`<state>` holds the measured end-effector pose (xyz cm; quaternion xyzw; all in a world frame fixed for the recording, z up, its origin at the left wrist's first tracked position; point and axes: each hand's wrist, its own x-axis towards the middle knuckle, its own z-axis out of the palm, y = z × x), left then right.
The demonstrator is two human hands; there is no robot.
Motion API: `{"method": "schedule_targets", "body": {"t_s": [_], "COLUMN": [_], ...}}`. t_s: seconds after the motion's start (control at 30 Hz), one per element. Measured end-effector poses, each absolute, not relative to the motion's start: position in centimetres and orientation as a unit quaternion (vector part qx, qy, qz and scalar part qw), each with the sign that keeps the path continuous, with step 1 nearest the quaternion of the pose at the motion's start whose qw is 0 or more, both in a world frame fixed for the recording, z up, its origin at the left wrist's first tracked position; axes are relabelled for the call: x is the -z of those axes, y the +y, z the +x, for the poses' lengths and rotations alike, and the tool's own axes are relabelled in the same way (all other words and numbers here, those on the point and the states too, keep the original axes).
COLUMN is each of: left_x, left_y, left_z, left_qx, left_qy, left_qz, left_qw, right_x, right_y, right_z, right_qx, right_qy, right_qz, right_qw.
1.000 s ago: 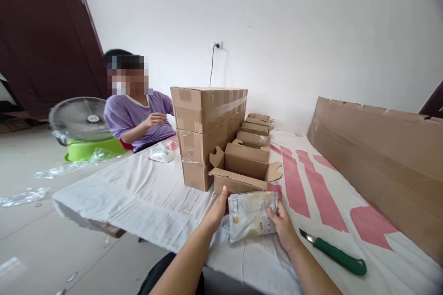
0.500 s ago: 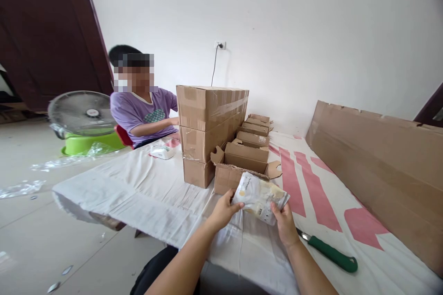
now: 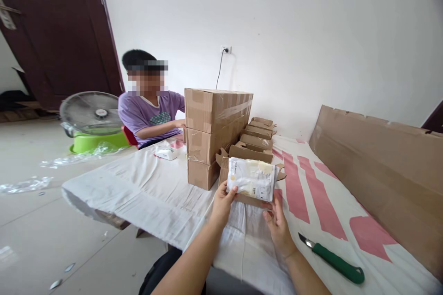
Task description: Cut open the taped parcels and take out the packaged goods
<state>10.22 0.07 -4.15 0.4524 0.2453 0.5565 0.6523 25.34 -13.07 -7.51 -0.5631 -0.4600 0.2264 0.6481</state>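
A white and pale-yellow printed pouch (image 3: 251,179) is held up in front of an open cardboard box (image 3: 249,200), covering most of it. My left hand (image 3: 223,205) grips the pouch's left edge, thumb on the printed face. At the lower right corner, my right hand (image 3: 279,226) has its fingers apart, fingertips by the pouch's bottom edge; whether they touch it I cannot tell. To the right of that hand lies a green-handled knife (image 3: 337,262) with its blade bare. Beyond the open box stands a row of smaller-looking open boxes (image 3: 256,142).
Three taped cardboard boxes (image 3: 200,147) are stacked left of the open box. A large cardboard sheet (image 3: 377,170) stands along the table's right side. Across the table (image 3: 145,189) sits a person in purple (image 3: 148,117), near a white item (image 3: 166,152). A fan (image 3: 92,113) stands behind.
The pouch has turned more level and upright to face me. My right hand has loosened from its right edge and dropped lower with fingers apart. The whole view has shifted slightly.
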Motion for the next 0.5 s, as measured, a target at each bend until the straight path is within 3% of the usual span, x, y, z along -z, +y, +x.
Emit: {"method": "schedule_targets", "body": {"t_s": [0.3,0.5], "left_x": [2.9,3.2], "left_y": [1.6,2.7], "left_z": [11.1,10.4], "left_qx": [-0.607,-0.608], "left_qy": [0.207,0.222], "left_qz": [0.384,0.377], "left_qw": [0.665,0.662], "right_x": [0.1,1.7], "right_y": [-8.4,-5.8], "right_z": [24.3,24.5], "right_qx": [-0.104,-0.021], "right_qy": [-0.429,-0.429], "right_qz": [-0.623,-0.646], "right_qw": [0.646,0.631]}}
